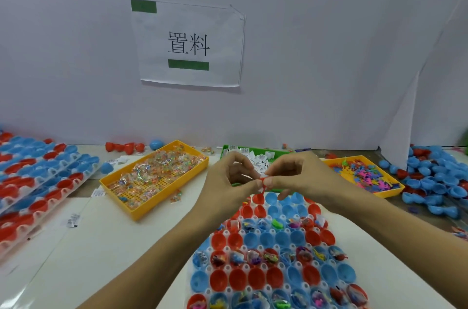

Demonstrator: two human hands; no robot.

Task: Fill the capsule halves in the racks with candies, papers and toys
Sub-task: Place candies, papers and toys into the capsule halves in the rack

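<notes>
Small red toy (263, 186) pinched between left hand (228, 182) and right hand (296, 174): mostly covered by fingertips, shape unreadable. Green tray (228, 150) largely hidden behind both hands. Rack (266, 258) cut off by bottom edge. Stacked racks (38, 182) cut off at left edge. Contents of filled capsule halves (255, 256) too small to identify.

- A rack (255, 278) of capsule halves lies nearest on the table (106, 245).
- Both hands, left hand (228, 179) and right hand (296, 174), meet above the rack's far edge.
- Behind them sits a tray of papers (253, 154).
- A tray of candies (154, 177) lies to its left, a tray of toys (364, 174) to its right.
- More racks (38, 182) lie far left.
- Loose capsule halves (435, 182) are heaped far right.
- A sign (188, 43) hangs on the wall behind.
</notes>
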